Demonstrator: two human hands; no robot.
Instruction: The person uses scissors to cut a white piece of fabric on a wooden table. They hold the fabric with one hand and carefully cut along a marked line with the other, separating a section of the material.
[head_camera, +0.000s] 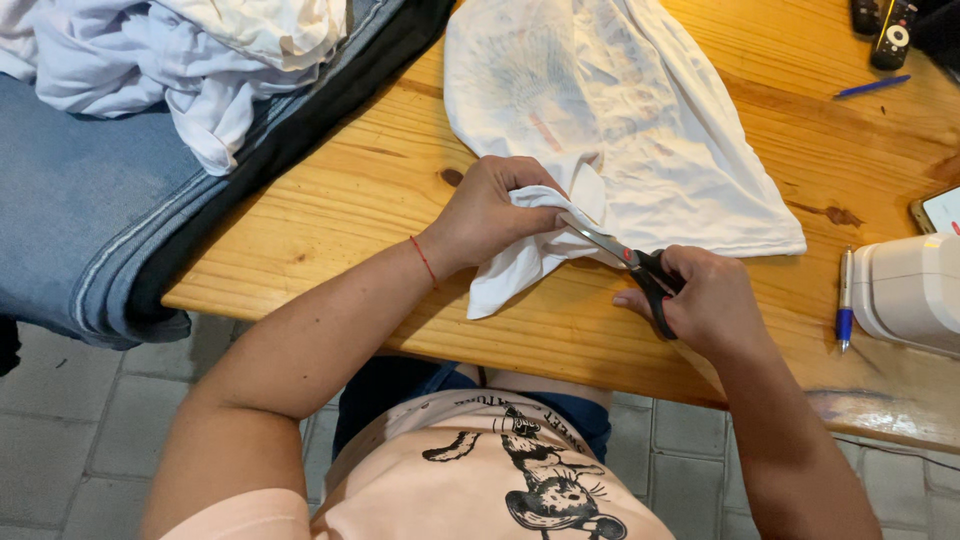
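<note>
A white garment lies spread on the wooden table, a faint print showing through it. My left hand grips a bunched corner of this white cloth near the table's front edge. My right hand holds black-handled scissors, fingers through the loops. The blades point left into the fold of cloth held by my left hand. A thin red thread band circles my left wrist.
Blue denim fabric with a pile of white clothes on it sits at the left. A white sewing machine stands at the right edge, with a blue pen beside it. Another pen, a remote and a phone lie far right.
</note>
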